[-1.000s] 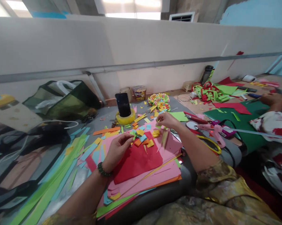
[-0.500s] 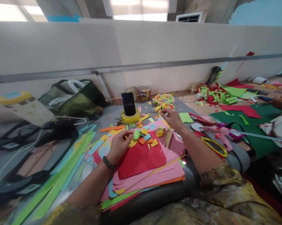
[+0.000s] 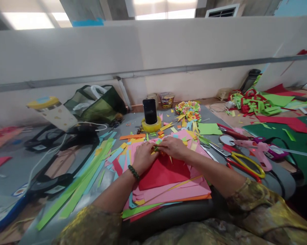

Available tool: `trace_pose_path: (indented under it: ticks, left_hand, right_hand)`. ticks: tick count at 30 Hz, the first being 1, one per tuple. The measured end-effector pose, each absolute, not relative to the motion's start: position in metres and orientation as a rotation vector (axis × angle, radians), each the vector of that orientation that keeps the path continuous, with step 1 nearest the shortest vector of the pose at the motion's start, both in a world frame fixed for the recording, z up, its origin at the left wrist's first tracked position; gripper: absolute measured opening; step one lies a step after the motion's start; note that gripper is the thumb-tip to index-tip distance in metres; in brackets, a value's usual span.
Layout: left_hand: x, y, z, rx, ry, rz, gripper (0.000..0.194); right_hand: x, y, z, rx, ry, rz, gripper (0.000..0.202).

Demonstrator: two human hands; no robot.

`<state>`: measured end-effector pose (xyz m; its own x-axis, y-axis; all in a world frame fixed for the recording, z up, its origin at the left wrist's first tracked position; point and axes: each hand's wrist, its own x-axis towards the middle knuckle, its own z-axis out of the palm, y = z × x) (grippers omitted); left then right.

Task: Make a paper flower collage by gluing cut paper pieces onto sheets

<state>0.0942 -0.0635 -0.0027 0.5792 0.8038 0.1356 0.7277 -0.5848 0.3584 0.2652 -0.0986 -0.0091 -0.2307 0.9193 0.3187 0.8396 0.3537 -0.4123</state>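
Observation:
My left hand (image 3: 145,157), with a dark green bead bracelet (image 3: 134,172) at the wrist, meets my right hand (image 3: 174,148) over the paper stack. Between their fingertips is a small piece of green paper (image 3: 156,148), pinched from both sides and partly covered by the fingers. Beneath them lies a red paper sheet (image 3: 163,175) on top of pink sheets (image 3: 173,194). Small coloured paper bits on the red sheet are mostly hidden by my hands.
A phone (image 3: 150,111) stands in a yellow tape roll (image 3: 151,125). Behind it sits a paper cup (image 3: 166,100), with a fringed paper flower bunch (image 3: 188,110) beside it. Scissors (image 3: 241,162) and a pink glue gun (image 3: 260,153) lie right; green strips (image 3: 79,183) lie left.
My right hand has come down and left from beyond the paper bits to meet my left hand, and its fingers now pinch the green paper. The view has swung left.

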Motion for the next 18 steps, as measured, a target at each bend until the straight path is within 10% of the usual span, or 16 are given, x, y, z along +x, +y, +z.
trace_pose_path:
  ticks: [9,18]
  left_hand:
    - [0.091,-0.054,-0.012,1.885,1.008,1.063,0.038]
    - [0.091,-0.062,-0.004,1.696,0.776,0.901,0.044]
  right_hand:
    - [0.272,-0.106,-0.006,-1.302,-1.844,0.108,0.014]
    - [0.261,-0.121,0.000,-1.124,-1.854,0.308,0.016]
